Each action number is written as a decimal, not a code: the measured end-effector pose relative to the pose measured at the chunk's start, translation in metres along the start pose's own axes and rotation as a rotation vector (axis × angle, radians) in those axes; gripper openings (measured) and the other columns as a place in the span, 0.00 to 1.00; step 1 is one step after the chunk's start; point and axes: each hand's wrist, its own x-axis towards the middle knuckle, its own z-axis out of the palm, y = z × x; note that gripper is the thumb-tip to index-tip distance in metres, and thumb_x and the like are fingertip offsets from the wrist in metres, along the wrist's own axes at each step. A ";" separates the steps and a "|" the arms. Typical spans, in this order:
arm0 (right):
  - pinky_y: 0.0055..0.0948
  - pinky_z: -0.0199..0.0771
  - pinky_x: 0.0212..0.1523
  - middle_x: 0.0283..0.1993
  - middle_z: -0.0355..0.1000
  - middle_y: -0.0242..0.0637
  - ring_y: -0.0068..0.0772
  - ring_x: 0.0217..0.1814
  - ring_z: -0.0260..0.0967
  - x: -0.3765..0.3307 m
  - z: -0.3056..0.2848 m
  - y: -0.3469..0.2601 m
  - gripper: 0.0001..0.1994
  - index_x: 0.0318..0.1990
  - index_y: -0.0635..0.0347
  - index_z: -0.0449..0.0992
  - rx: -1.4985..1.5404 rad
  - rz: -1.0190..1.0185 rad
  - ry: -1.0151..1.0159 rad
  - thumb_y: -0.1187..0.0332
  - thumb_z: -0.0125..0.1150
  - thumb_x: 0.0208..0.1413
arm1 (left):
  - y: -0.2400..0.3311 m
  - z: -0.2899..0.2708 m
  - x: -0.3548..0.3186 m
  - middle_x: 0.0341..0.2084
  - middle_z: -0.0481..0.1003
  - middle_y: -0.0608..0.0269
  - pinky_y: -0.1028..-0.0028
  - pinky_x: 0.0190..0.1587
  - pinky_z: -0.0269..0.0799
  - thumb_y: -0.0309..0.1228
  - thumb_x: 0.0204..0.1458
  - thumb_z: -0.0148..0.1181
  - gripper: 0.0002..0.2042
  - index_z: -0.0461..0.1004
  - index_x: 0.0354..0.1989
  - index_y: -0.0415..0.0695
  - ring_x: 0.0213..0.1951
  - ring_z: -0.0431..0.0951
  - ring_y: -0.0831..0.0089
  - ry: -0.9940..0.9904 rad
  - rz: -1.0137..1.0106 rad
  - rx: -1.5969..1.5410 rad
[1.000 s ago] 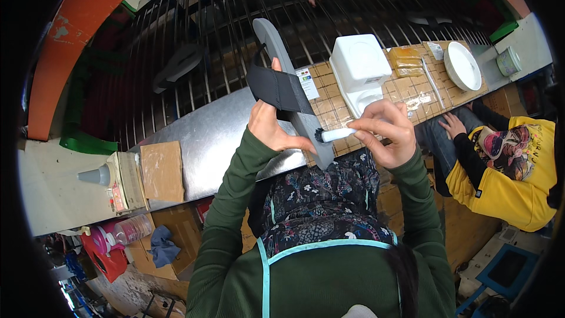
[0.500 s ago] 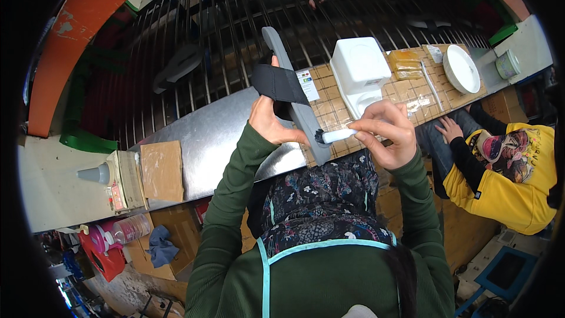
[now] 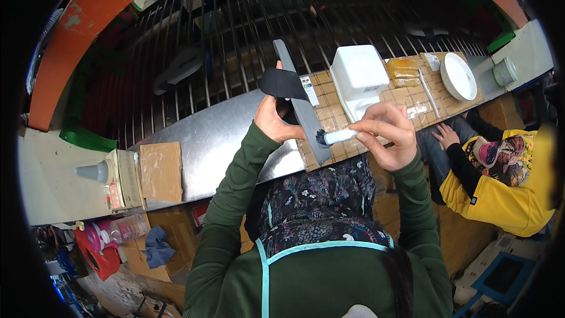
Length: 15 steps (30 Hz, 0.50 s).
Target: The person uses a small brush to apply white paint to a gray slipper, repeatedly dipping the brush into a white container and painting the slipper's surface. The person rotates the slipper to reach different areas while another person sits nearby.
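Note:
My left hand (image 3: 272,122) grips a grey slide sandal (image 3: 306,119), with fingers under its wide black strap (image 3: 282,83). The sandal is tilted on edge, its lower end toward me. My right hand (image 3: 388,135) pinches the white handle of a small brush (image 3: 341,136). Its dark bristles touch the side of the sole near the lower end. Beyond my right hand stands a white plastic container (image 3: 360,76) on a cardboard-covered board (image 3: 323,85).
Right along the board lie a yellowish block (image 3: 404,72), a thin white stick (image 3: 429,93) and a white bowl (image 3: 458,76). Metal roller bars (image 3: 235,29) run behind, carrying another grey sandal (image 3: 179,70). A co-worker in yellow (image 3: 500,182) sits at right. Cardboard (image 3: 161,172) lies left.
The sandal's upper end has dropped slightly and its angle has turned a little. The brush stays at the sole's edge near the lower end. My view has shifted slightly.

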 end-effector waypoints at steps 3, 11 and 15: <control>0.26 0.50 0.37 0.33 0.72 0.26 0.20 0.26 0.62 0.002 -0.001 -0.001 0.09 0.35 0.51 0.83 -0.003 -0.003 0.008 0.70 0.70 0.41 | -0.001 0.001 0.000 0.62 0.56 0.58 0.59 0.65 0.55 0.30 0.16 0.84 0.73 0.30 0.71 0.43 0.63 0.59 0.61 0.022 -0.040 -0.041; 0.26 0.50 0.37 0.33 0.72 0.27 0.21 0.27 0.62 0.011 -0.006 -0.005 0.10 0.35 0.52 0.83 -0.002 -0.035 0.015 0.70 0.70 0.41 | -0.003 0.003 0.002 0.60 0.57 0.60 0.59 0.64 0.58 0.27 0.25 0.82 0.67 0.33 0.72 0.53 0.62 0.60 0.62 0.070 -0.118 -0.114; 0.27 0.50 0.37 0.33 0.72 0.27 0.21 0.27 0.62 0.019 -0.008 -0.007 0.11 0.35 0.52 0.83 -0.006 -0.060 0.017 0.70 0.70 0.40 | -0.007 0.005 0.002 0.62 0.58 0.60 0.66 0.63 0.60 0.18 0.35 0.72 0.54 0.41 0.71 0.46 0.61 0.62 0.69 0.123 -0.078 -0.169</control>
